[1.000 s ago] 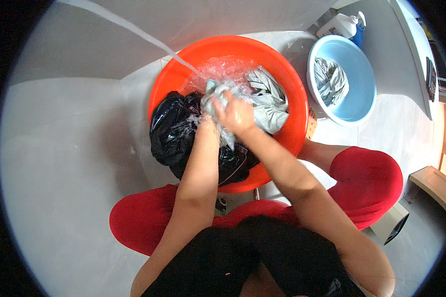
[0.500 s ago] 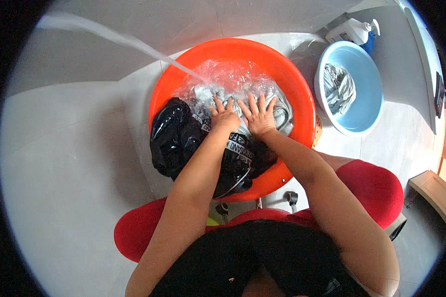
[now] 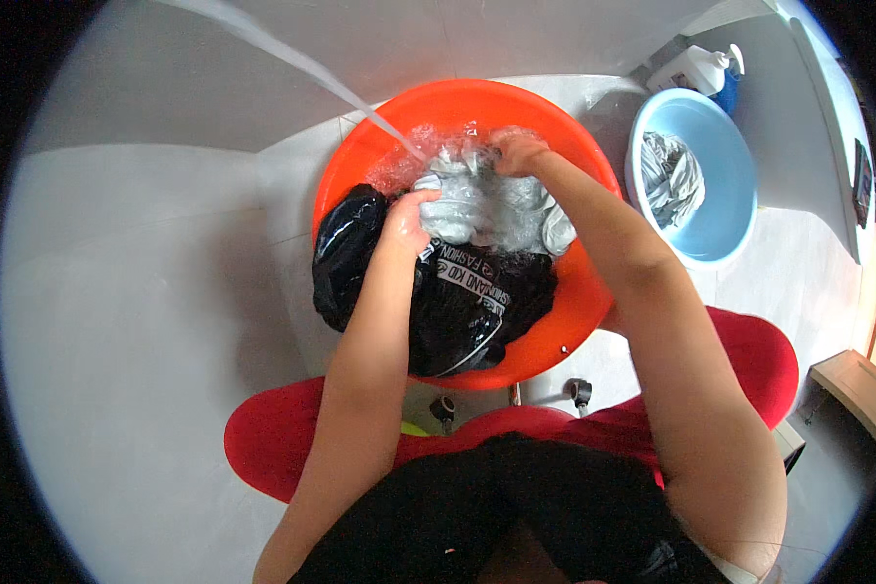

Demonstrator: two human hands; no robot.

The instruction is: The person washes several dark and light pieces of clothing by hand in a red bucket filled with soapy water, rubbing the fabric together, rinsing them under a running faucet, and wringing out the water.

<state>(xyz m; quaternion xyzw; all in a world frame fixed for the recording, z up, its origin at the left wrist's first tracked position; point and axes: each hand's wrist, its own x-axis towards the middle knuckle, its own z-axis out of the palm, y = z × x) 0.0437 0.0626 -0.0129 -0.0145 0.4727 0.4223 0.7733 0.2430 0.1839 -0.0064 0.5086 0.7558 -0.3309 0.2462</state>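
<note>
A large orange basin (image 3: 565, 321) holds wet laundry and splashing water. My left hand (image 3: 408, 222) is closed on the left edge of a wet light-grey garment (image 3: 457, 209), thumb pointing toward it. At the basin's far side, my right hand (image 3: 521, 153) bends down over the same garment; its fingertips are partly hidden by cloth and splashing water. A black garment (image 3: 457, 316) with white lettered bands lies in the near part of the basin. Its shiny wet left part (image 3: 346, 243) rests against the basin's left rim. A stream of water (image 3: 311, 68) falls in from the upper left.
To the right stands a light-blue basin (image 3: 730, 200) with a crumpled grey cloth (image 3: 670, 180) in it. Behind it are a white pump bottle (image 3: 691, 70) and a blue container (image 3: 727, 92). Black casters (image 3: 444, 409) show below the orange basin. A grey wall (image 3: 516, 44) rises behind.
Both hands were spread flat on the laundry. Now my left hand has moved left and grips the grey garment, while my right hand has reached farther to the basin's far side.
</note>
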